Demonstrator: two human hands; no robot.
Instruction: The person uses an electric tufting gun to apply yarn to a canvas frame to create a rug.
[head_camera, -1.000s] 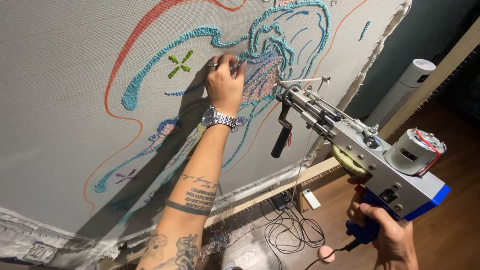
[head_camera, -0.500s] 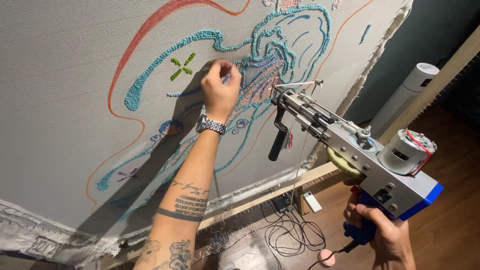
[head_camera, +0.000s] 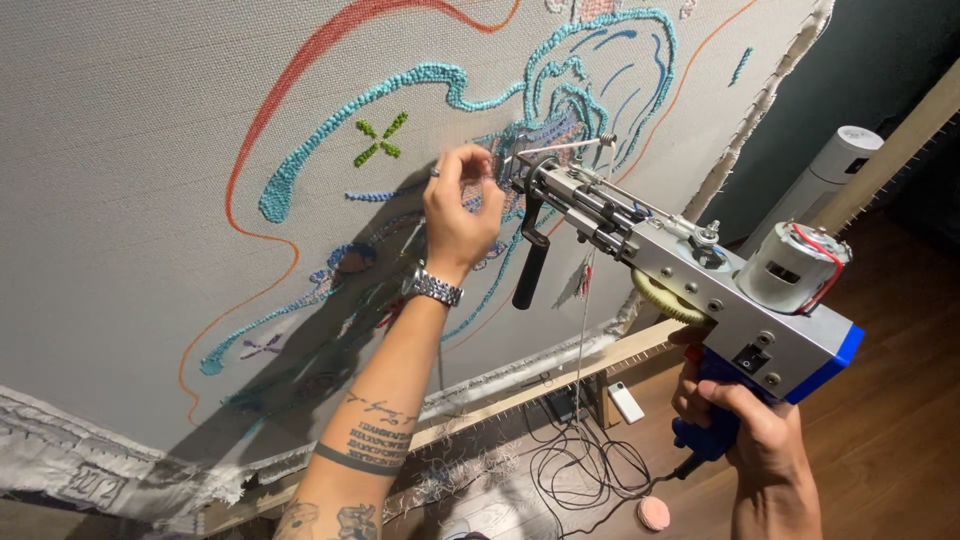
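Observation:
A grey tufting cloth stretched on a wooden frame carries teal, blue and green tufted lines and red drawn outlines. My right hand grips the blue handle of a silver tufting gun, whose needle end sits close to the cloth near the blue tufted patch. My left hand, with a metal wristwatch and a ring, is raised at the gun's needle tip, fingers pinched together there. Whether the fingers hold the thin yarn running down from the gun is too small to tell.
The frame's wooden bar runs along the cloth's lower edge. Black cables, a small white device and a pink round object lie on the wooden floor. A white cylindrical appliance stands at the right.
My left hand has come off the cloth and moved right to the gun's needle tip. The gun has moved closer to the cloth.

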